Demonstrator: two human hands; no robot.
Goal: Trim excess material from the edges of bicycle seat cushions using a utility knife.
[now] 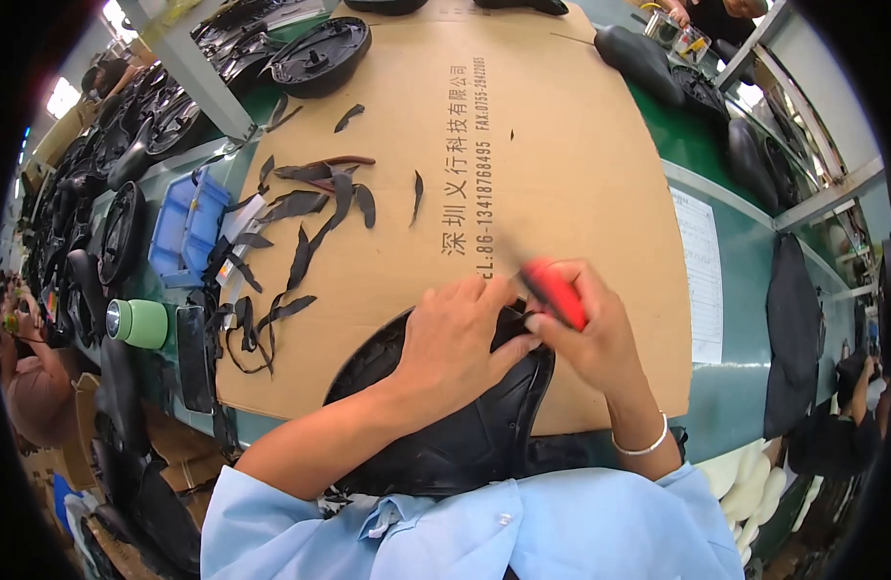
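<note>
A black saddle (474,425) lies against my body, its hollow underside facing up. My left hand (455,329) reaches across it and pinches its far right rim between thumb and fingers. In my right hand (586,333) is a red-and-black-handled tool (559,292), with its dark tip smeared by motion and pointing up and left. The right thumb is close to the left fingertips at the saddle's rim. What lies between the two hands is partly hidden by the fingers.
Cardboard (581,174) covers the green bench. Black trimmed strips (310,203) lie at its left, beside a blue plastic bin (186,227), a phone (194,358) and a light-green cylinder (141,323). Another saddle (322,56) rests far left; a paper sheet (697,271) lies right.
</note>
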